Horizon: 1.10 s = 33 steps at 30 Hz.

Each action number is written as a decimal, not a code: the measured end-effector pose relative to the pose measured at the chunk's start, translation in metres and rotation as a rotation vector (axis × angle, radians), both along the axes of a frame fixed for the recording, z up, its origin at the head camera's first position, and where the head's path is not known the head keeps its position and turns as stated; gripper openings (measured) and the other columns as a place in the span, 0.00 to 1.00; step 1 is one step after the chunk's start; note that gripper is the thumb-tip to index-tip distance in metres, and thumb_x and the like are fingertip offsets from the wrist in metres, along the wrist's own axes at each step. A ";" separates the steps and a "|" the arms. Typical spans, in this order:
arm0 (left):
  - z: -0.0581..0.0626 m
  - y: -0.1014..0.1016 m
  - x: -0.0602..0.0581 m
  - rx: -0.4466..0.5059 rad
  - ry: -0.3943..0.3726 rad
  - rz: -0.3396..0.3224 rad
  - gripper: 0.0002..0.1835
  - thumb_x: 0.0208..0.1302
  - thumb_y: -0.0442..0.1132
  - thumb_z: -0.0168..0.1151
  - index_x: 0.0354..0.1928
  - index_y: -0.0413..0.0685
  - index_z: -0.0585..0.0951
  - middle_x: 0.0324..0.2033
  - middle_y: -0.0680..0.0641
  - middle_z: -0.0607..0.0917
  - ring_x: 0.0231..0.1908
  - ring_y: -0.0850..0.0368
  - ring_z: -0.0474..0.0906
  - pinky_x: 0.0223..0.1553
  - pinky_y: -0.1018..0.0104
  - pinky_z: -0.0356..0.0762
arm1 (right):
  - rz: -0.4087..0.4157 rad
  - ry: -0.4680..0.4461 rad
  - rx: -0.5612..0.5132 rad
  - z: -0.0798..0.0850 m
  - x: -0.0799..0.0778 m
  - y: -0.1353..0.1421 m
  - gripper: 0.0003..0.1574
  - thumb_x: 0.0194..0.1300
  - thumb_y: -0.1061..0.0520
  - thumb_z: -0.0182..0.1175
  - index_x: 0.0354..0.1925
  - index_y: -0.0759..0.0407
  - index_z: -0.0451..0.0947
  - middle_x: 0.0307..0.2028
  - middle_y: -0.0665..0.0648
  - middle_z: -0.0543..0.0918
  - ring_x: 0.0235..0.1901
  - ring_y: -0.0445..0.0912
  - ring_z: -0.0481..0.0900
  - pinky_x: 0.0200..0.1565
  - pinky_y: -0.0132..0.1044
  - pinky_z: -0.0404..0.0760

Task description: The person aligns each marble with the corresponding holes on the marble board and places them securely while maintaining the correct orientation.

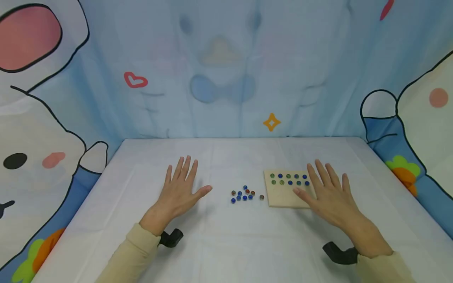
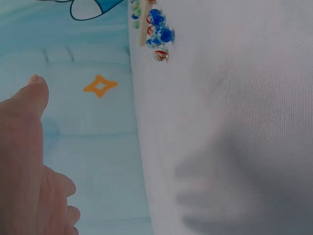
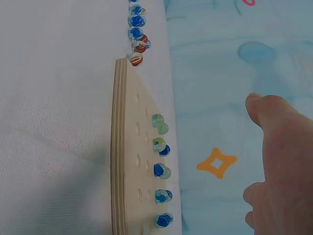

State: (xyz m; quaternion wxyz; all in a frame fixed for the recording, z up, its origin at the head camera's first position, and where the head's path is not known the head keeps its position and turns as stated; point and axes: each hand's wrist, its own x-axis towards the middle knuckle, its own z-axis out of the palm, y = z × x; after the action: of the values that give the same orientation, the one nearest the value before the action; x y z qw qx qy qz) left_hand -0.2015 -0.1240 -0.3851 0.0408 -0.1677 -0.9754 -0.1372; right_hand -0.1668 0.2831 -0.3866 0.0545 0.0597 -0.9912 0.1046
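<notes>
My left hand (image 1: 178, 193) is held with its fingers spread, left of a loose group of glass marbles (image 1: 245, 197). Some of these marbles are blue, others red-and-white swirled. My right hand (image 1: 330, 196), also with spread fingers, hovers over the right side of a pale wooden board (image 1: 284, 198) and hides part of it. Two rows of green and blue marbles (image 1: 289, 176) sit along the board's far edge. Empty round hollows (image 3: 138, 129) show nearer its front in the right wrist view. Neither hand holds anything.
A white cloth (image 1: 226, 243) covers the table. Behind it hangs a light blue curtain (image 1: 226, 98) printed with cartoon animals. A black wrist mount (image 1: 171, 238) sticks out under the left sleeve, another black mount (image 1: 340, 253) by the right.
</notes>
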 end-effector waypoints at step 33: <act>-0.020 0.053 -0.009 0.297 -0.018 -0.203 0.41 0.72 0.54 0.56 0.77 0.43 0.52 0.77 0.42 0.56 0.76 0.45 0.54 0.74 0.49 0.56 | -0.069 -0.107 -0.093 -0.032 0.008 0.010 0.62 0.69 0.24 0.42 0.77 0.66 0.37 0.77 0.72 0.39 0.74 0.72 0.41 0.65 0.78 0.37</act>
State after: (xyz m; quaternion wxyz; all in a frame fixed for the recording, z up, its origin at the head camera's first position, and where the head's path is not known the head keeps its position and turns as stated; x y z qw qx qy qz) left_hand -0.2109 -0.0710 -0.4052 0.0424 -0.2561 -0.9229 -0.2845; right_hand -0.1584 0.2931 -0.4187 0.0076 0.0173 -0.9883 0.1515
